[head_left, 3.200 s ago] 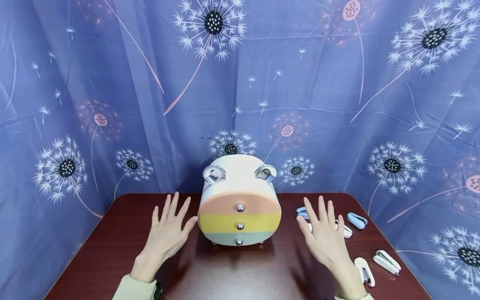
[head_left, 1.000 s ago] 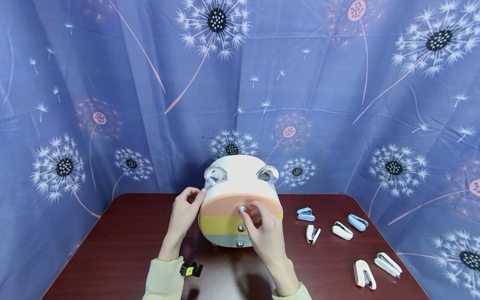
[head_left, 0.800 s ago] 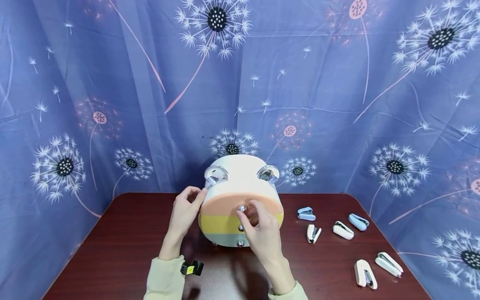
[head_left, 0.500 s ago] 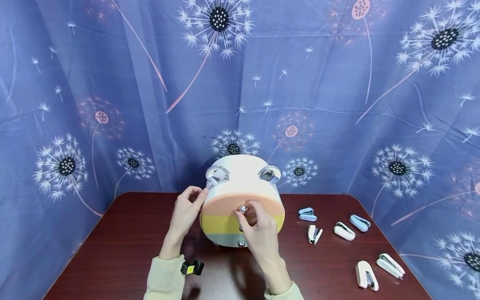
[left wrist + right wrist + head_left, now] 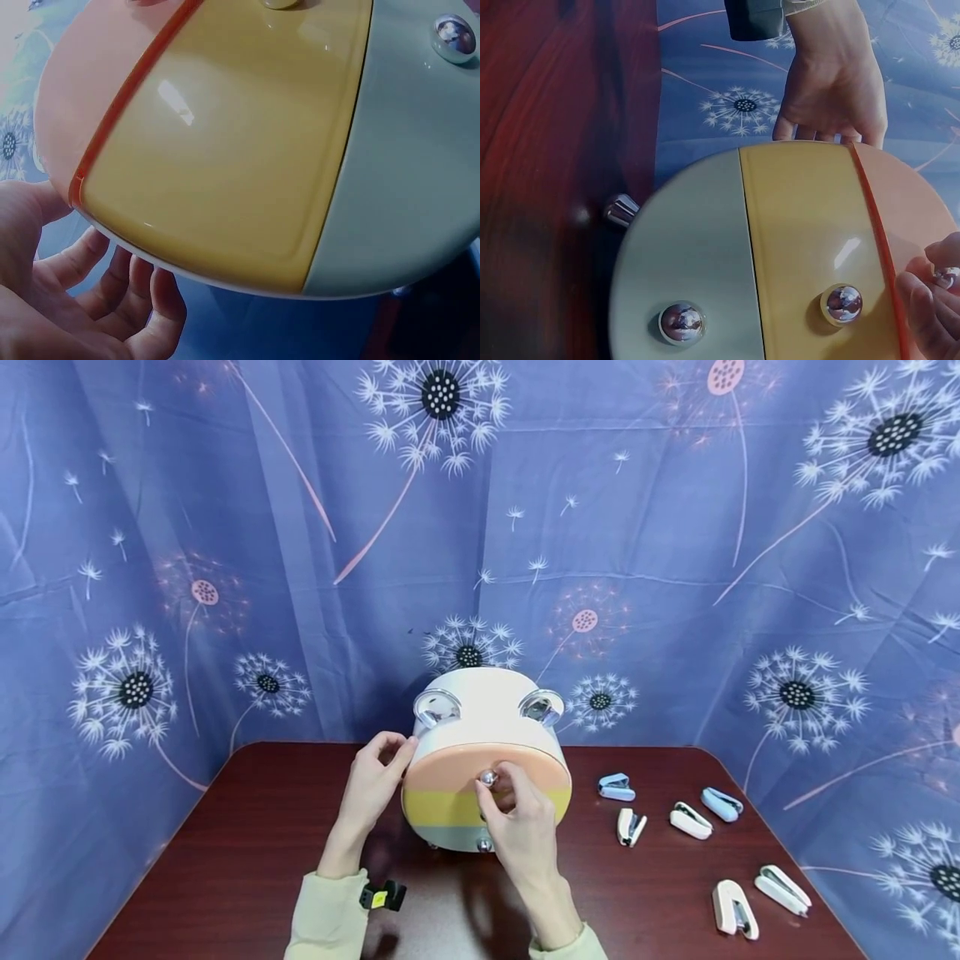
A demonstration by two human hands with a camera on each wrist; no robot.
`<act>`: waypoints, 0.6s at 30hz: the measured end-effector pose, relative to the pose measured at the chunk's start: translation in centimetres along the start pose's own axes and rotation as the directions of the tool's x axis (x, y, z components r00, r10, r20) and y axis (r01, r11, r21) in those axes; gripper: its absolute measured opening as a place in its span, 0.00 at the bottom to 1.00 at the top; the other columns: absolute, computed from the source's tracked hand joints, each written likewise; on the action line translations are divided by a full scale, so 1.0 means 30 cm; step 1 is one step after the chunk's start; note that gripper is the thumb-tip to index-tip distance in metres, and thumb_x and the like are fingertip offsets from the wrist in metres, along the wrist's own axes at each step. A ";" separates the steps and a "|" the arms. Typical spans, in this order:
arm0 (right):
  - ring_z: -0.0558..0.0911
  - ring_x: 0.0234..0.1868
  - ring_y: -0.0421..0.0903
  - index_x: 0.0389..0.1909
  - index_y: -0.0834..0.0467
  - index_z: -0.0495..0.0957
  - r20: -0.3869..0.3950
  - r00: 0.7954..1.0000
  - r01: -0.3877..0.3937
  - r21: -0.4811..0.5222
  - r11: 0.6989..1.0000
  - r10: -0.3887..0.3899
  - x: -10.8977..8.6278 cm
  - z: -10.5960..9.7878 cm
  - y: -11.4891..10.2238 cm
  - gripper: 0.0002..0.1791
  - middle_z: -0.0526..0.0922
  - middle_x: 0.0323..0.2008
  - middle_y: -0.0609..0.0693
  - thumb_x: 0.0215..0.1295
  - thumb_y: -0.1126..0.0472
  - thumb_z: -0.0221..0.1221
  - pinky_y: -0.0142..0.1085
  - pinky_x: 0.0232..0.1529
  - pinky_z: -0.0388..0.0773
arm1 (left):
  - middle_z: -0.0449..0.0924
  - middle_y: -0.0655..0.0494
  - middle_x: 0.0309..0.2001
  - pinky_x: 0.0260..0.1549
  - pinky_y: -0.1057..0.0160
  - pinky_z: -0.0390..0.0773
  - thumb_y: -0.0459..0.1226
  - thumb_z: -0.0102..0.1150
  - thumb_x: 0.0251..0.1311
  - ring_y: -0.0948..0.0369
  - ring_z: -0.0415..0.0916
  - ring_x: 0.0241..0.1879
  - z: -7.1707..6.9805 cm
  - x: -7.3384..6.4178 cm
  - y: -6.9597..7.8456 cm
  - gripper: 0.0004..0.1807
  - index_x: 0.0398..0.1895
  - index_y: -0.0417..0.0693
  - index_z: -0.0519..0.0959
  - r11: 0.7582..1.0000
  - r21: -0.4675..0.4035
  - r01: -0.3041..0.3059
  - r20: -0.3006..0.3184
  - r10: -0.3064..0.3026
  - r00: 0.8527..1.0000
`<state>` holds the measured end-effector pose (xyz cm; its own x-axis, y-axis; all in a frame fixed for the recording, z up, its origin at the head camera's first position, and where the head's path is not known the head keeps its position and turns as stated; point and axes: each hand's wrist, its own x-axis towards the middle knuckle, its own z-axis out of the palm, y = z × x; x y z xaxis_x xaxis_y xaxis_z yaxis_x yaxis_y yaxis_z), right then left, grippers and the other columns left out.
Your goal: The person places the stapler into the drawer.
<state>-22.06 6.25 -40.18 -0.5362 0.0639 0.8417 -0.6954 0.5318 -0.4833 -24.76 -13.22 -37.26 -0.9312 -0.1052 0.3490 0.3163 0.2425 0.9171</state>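
A small rounded drawer cabinet (image 5: 483, 710) with peach, yellow and green fronts stands on the table. My right hand (image 5: 522, 827) pinches the chrome knob (image 5: 488, 778) of the top peach drawer (image 5: 442, 768) between thumb and fingers. My left hand (image 5: 369, 785) holds the cabinet's left side, thumb at the front edge and bent fingers along the side wall. In the left wrist view an orange-red strip (image 5: 131, 90) shows between the peach and yellow fronts, so the peach front stands a little forward. In the head view my right hand hides the middle knob.
Several mini staplers lie at the right of the dark red table (image 5: 262, 827): two blue ones, such as this blue stapler (image 5: 617, 787), and white ones, including this white stapler (image 5: 733, 910). A patterned blue curtain (image 5: 375, 635) hangs close behind the cabinet.
From spread beside the cabinet, both hands have come onto it, the left to its side, the right to the top knob. Over the last half second they stay nearly still.
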 end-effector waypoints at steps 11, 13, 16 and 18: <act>0.73 0.16 0.32 0.35 0.57 0.74 0.017 1.000 0.001 0.018 1.000 -0.001 -0.032 -0.037 -0.037 0.13 0.77 0.24 0.41 0.48 0.64 0.64 0.23 0.16 0.70 | 0.72 0.45 0.24 0.20 0.65 0.70 0.43 0.54 0.57 0.54 0.69 0.23 -0.004 -0.004 -0.003 0.13 0.35 0.41 0.73 0.999 0.023 -0.026 0.021 0.025 0.999; 0.73 0.16 0.32 0.35 0.58 0.74 0.021 1.000 0.007 0.031 0.999 -0.008 -0.039 -0.045 -0.051 0.13 0.78 0.25 0.42 0.48 0.64 0.64 0.22 0.16 0.70 | 0.72 0.45 0.24 0.20 0.65 0.70 0.43 0.54 0.57 0.54 0.70 0.24 -0.004 -0.003 -0.002 0.13 0.35 0.41 0.73 0.999 0.016 -0.028 0.013 0.027 1.000; 0.73 0.15 0.31 0.35 0.58 0.74 0.022 1.000 0.018 0.039 0.999 -0.019 -0.047 -0.056 -0.069 0.13 0.78 0.25 0.42 0.48 0.65 0.64 0.21 0.16 0.69 | 0.73 0.47 0.25 0.23 0.62 0.73 0.42 0.55 0.57 0.54 0.71 0.26 -0.002 -0.003 0.001 0.12 0.35 0.41 0.74 1.000 0.000 -0.012 0.004 0.012 1.000; 0.73 0.15 0.31 0.35 0.58 0.74 0.019 1.000 0.022 0.036 0.999 -0.022 -0.054 -0.064 -0.079 0.12 0.78 0.25 0.42 0.48 0.65 0.64 0.21 0.15 0.69 | 0.73 0.48 0.26 0.24 0.60 0.74 0.42 0.56 0.56 0.55 0.71 0.27 0.001 -0.003 0.004 0.12 0.35 0.41 0.74 1.000 -0.011 0.002 -0.002 -0.002 1.000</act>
<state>-18.65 6.50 -39.94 -0.5293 0.0361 0.8477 -0.7235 0.5026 -0.4732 -24.64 -13.15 -37.18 -0.9314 -0.1075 0.3478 0.3168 0.2313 0.9199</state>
